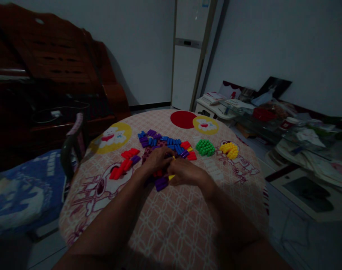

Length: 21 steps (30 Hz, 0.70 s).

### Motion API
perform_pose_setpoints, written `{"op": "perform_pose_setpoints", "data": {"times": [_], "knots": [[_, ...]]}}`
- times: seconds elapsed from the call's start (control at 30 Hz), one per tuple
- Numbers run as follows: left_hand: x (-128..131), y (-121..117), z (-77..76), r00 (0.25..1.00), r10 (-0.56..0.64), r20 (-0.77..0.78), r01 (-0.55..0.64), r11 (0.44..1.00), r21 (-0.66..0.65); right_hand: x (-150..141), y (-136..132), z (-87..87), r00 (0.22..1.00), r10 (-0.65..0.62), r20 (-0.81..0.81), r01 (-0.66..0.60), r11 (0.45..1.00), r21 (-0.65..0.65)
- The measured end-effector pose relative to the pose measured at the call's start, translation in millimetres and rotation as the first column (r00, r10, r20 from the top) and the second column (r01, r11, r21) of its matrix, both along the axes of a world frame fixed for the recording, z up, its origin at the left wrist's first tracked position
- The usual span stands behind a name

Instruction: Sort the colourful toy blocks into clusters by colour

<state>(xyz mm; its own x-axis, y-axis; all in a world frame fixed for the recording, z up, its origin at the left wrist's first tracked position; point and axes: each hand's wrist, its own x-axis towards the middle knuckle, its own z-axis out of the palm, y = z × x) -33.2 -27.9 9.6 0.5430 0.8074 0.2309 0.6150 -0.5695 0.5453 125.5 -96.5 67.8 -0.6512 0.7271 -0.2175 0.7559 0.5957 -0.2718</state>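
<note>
"Finding room on the round table [244,195]?"
"Yes: patterned cloth [179,225] showing near side, out to the right edge."
"Left hand [158,159], right hand [184,171]?"
"Together mid-table, among bright blue, purple, red blocks [175,142]; near yellow piece [171,177]; cannot tell grip."

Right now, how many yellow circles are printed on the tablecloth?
2: one yellow circle on the left, another at the far edge, just right of the red circle. Others may be hidden.
</note>
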Motion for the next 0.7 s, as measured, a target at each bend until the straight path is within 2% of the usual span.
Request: {"op": "perform_pose_setpoints", "data": {"times": [0.07,0.13,0.2,0.27,0.3,0.4,0.47,0.5,0.53,0.6,0.7], "knots": [[0,-1,1.6,1.000,-0.009,0.011,0.009,1.000,0.000,19,10,5.3,0.989,-0.109,-0.103,0.112,0.993,0.028],[0,-3,3.3,1.000,-0.017,0.008,0.017,1.000,-0.006,42,18,11.3,0.940,-0.248,-0.234,0.269,0.961,0.065],[0,-3,4.9,1.000,-0.017,-0.005,0.017,1.000,-0.011,68,25,16.6,0.841,-0.376,-0.390,0.439,0.894,0.085],[1,-4,5.8,1.000,-0.009,-0.017,0.008,1.000,-0.011,99,29,20.2,0.690,-0.486,-0.536,0.603,0.796,0.053],[1,-4,5.9,1.000,-0.009,-0.020,0.008,1.000,-0.010,115,29,21.1,0.598,-0.536,-0.596,0.691,0.721,0.044],[2,-3,4.5,1.000,-0.018,-0.016,0.018,1.000,-0.020,165,27,20.5,0.349,-0.624,-0.699,0.905,0.418,0.079],[2,-3,3.0,1.000,-0.022,-0.011,0.022,1.000,-0.019,194,23,18.1,0.214,-0.665,-0.716,0.968,0.240,0.067],[2,-2,2.3,1.000,-0.022,-0.012,0.022,1.000,-0.016,205,21,16.7,0.151,-0.682,-0.715,0.983,0.180,0.036],[2,-2,1.7,1.000,-0.022,-0.012,0.022,1.000,-0.012,213,19,15.2,0.098,-0.691,-0.716,0.990,0.139,0.001],[2,-2,1.0,1.000,-0.026,-0.011,0.026,1.000,-0.008,222,16,12.4,0.022,-0.701,-0.713,0.992,0.102,-0.069],[2,-2,1.1,1.000,-0.029,-0.010,0.029,0.999,-0.014,220,17,8.6,-0.025,-0.704,-0.710,0.979,0.125,-0.159]]}}
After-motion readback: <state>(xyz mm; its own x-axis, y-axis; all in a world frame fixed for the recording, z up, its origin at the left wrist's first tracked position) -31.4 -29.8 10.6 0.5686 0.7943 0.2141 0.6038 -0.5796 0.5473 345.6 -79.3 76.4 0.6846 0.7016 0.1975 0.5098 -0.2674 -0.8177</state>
